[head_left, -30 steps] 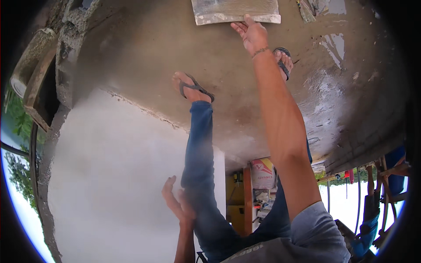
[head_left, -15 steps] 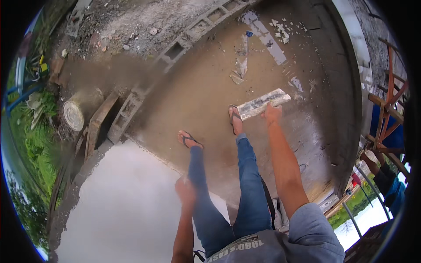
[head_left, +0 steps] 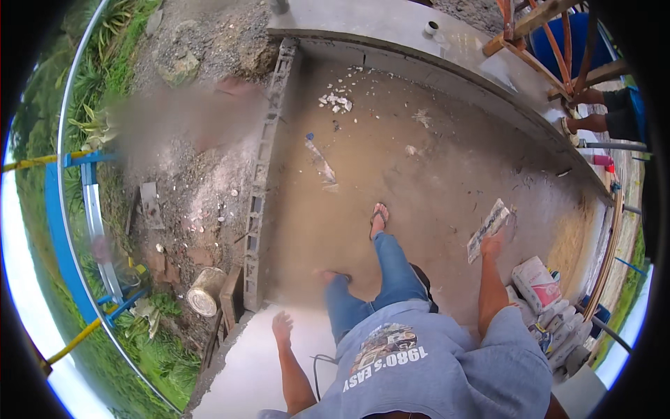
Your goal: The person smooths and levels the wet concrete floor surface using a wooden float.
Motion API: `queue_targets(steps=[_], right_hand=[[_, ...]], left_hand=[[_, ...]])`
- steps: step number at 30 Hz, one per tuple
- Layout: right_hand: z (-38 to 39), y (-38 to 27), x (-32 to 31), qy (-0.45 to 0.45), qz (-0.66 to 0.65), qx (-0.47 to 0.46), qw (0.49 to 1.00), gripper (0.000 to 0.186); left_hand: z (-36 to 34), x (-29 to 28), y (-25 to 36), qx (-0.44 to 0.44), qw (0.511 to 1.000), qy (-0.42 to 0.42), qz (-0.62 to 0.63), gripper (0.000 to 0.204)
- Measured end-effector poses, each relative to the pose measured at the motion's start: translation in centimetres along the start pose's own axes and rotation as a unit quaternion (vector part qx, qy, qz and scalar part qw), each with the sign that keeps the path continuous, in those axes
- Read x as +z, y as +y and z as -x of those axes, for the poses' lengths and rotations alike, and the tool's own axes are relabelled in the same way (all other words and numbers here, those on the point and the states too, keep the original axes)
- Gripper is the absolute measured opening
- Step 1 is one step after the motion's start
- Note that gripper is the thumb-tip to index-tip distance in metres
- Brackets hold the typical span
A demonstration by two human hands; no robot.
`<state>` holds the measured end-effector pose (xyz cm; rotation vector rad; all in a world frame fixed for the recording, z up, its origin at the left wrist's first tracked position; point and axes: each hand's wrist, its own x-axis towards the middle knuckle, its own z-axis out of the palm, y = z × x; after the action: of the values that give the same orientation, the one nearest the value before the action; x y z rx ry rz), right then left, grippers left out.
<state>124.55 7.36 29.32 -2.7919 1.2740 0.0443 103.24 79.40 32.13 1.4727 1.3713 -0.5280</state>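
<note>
My right hand [head_left: 494, 242] is held out to the right, fingers closed on a flat rectangular plastering trowel [head_left: 488, 229]. Its face is smeared white with dark streaks; the hand hides its handle. My left hand [head_left: 283, 329] hangs above the smooth white surface [head_left: 241, 373] at the lower left. Its fingers are apart and I see nothing in them. Below me lies a wet brown floor [head_left: 335, 237], where my feet in flip-flops [head_left: 379, 215] stand apart.
A hollow-block wall [head_left: 259, 188] edges the floor on the left, with a pale bucket [head_left: 204, 293] beyond it. White rubble [head_left: 336, 103] and a plastic scrap [head_left: 321, 164] lie ahead. Sacks [head_left: 537, 285] are at the right. Another person's legs [head_left: 593, 112] show near wooden supports [head_left: 537, 31].
My view and body have turned, and the trowel has swung out to my right, away from my foot, still in my right hand. My left hand has moved away from my leg.
</note>
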Motion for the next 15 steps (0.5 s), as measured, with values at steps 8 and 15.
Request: queue_targets(steps=[8, 15], right_hand=[[-2.2, 2.4, -2.0, -0.074, -0.159, 0.145, 0.974, 0.044], [0.2, 2.8, -2.3, -0.065, -0.196, 0.284, 0.936, 0.04]], left_hand=[[-2.3, 6.1, 9.3, 0.17, 0.943, -0.122, -0.26, 0.034], [-6.8, 12.6, 25.6, 0.063, 0.923, -0.375, -0.055, 0.027]])
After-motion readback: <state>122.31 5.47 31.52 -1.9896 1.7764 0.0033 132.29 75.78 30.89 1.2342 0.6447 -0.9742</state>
